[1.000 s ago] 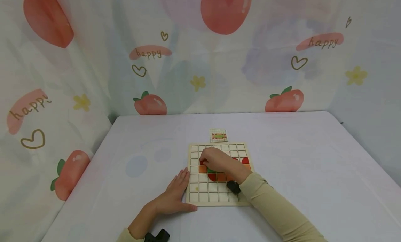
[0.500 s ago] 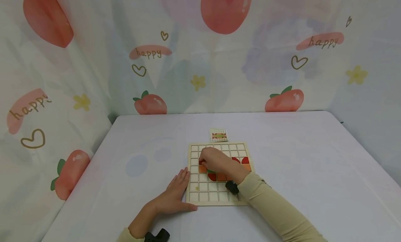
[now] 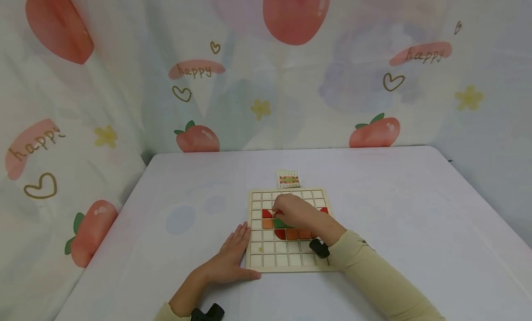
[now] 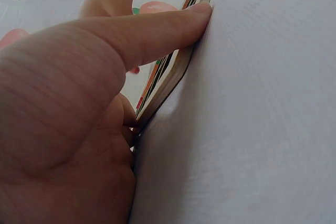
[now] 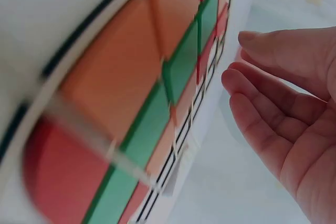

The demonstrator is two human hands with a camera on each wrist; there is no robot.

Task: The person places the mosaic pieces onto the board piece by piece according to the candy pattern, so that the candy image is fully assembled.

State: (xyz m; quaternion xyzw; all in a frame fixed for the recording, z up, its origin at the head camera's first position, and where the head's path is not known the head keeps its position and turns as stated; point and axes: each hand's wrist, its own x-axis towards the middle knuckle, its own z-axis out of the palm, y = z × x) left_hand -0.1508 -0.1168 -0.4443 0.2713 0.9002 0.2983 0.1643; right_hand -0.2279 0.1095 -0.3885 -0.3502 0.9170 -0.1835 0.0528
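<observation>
A square wooden grid board [image 3: 291, 269] lies on the table, with red, orange and green pieces set in its middle rows. My left hand [image 3: 230, 258] rests flat at the board's left side, fingers straight along the edge. Its thumb [image 4: 163, 32] touches the front left corner. Over the board's middle is my right hand [image 3: 297, 212], thumb and fingers bent but apart, holding nothing visible in the right wrist view. Just left of its fingertips a red piece [image 3: 266, 214] sits in a cell, above an orange piece [image 3: 268, 223]. The hand and forearm hide part of the pattern.
Behind the board lies a small card [image 3: 287, 178] printed with a coloured grid pattern. The white-covered table [image 3: 395, 210] extends on both sides. A printed fabric backdrop [image 3: 237, 81] stands along the back and left.
My right hand has shifted right, off the red piece at the left of the pattern, which now shows in its cell. My left hand has stayed in place.
</observation>
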